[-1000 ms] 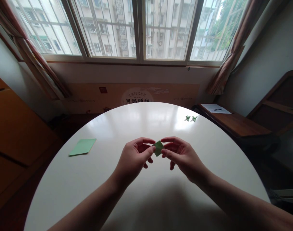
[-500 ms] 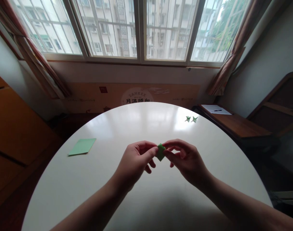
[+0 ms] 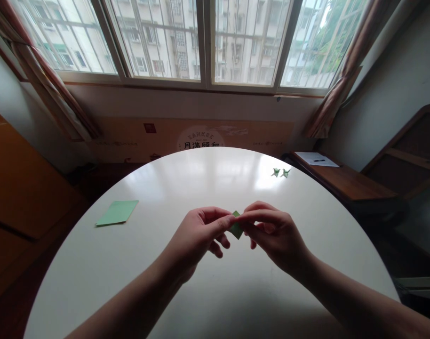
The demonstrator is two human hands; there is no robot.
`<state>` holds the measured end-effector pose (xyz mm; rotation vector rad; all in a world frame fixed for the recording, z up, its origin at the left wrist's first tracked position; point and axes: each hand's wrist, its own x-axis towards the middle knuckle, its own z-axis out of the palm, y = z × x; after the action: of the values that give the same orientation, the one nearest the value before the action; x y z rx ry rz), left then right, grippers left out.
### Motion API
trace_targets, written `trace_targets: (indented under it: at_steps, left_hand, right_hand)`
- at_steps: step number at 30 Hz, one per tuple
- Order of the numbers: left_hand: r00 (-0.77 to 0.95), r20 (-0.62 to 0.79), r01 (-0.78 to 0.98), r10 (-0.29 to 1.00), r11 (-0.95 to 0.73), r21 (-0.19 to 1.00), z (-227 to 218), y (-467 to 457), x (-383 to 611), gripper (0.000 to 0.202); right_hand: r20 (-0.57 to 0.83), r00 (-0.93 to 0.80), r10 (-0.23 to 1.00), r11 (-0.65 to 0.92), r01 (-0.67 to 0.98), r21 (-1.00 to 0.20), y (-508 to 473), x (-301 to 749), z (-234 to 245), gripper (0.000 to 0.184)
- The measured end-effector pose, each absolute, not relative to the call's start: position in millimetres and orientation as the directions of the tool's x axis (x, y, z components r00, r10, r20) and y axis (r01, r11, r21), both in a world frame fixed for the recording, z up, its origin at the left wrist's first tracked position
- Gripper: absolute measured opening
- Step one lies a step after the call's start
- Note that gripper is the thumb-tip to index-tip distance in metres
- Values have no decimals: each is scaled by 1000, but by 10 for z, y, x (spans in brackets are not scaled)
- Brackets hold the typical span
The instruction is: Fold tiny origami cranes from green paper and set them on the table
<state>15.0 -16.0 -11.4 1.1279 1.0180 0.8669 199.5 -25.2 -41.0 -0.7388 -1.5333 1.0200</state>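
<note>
A small folded piece of green paper (image 3: 237,230), diamond-shaped with one point downward, is held up over the white table. My left hand (image 3: 206,230) pinches its left edge between thumb and index finger. From the other side my right hand (image 3: 271,230) grips it, the index finger reaching across its face and covering part of it. Two small folded green paper cranes (image 3: 280,173) sit side by side near the table's far right edge. A stack of light green paper squares (image 3: 117,213) lies at the left.
The round white table (image 3: 187,188) reaches toward a printed box panel (image 3: 236,132) below the window. To the right, a wooden side table (image 3: 359,181) bears a white paper sheet (image 3: 306,158) with a dark pen (image 3: 319,160) on it. An orange-brown cabinet (image 3: 20,179) stands at left.
My right index finger has moved left across the folded paper and now covers more of it. My left hand keeps its pinch. The whole view has shifted slightly.
</note>
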Motion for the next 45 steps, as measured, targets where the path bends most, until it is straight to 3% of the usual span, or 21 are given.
trace_targets:
  at_steps: [11, 21, 34, 40, 45]
  left_hand:
    - [306, -206, -66, 929, 237, 969, -67, -162, 156, 21]
    - [377, -298, -71, 877, 349, 934, -55, -141, 104, 25]
    - [310, -136, 93, 941, 112, 989, 4, -174, 134, 16]
    - [353, -191, 171, 916, 138, 976, 25, -149, 94, 16]
    - [425, -194, 282, 884, 74, 957, -1, -99, 53, 15]
  right_hand:
    - [280, -234, 931, 241, -181, -954, -237, 2021, -406, 13]
    - [398, -211, 893, 376, -138, -916, -261, 2004, -380, 9]
    - [459, -193, 867, 465, -17, -885, -293, 2006, -371, 9]
    - [297, -269, 916, 245, -209, -947, -254, 2030, -390, 13]
    - [89, -349, 933, 17, -202, -979, -202, 2035, -410, 17]
